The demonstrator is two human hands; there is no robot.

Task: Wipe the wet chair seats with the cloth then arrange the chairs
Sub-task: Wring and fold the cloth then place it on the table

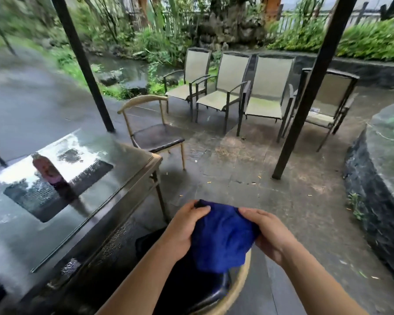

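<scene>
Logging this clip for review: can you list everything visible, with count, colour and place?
Cloth: one, blue, held over the near chair.
Near chair: one, dark seat, tan frame, below the hands.
Wooden-frame chair: one, dark seat, beyond the table.
Mesh armchairs: four, beige, in a row at the back.
Table: one, dark glass top, wet, left.
Bottle: one, pinkish, on the table.
Posts: two, dark.
Left hand: grips the cloth.
Right hand: grips the cloth.
</scene>
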